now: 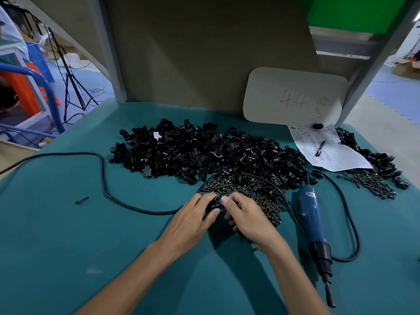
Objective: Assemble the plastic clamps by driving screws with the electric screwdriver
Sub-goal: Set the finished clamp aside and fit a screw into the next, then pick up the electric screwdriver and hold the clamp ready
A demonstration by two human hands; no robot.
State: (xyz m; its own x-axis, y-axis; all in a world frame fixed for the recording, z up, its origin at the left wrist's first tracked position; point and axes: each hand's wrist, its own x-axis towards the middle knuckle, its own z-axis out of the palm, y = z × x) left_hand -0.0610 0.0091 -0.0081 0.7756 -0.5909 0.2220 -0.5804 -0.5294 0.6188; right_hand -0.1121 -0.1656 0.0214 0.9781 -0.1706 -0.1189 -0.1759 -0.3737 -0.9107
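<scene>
A black plastic clamp [214, 203] sits between my two hands at the middle of the green table [68, 235]. My left hand [193, 218] grips it from the left. My right hand [244, 215] pinches it from the right with thumb and fingertips. Just behind and under my right hand lies a pile of dark screws [250, 189]. A big heap of black clamp parts [204, 151] spreads across the table behind that. The blue electric screwdriver [314, 226] lies untouched to the right of my right hand, bit pointing toward me.
The screwdriver's black cable [102, 176] loops across the left of the table and around the screws. A single loose screw [82, 200] lies at the left. At the right are a paper sheet [327, 151], a card marked 44 [293, 96], more clamps [375, 160] and screws [372, 185].
</scene>
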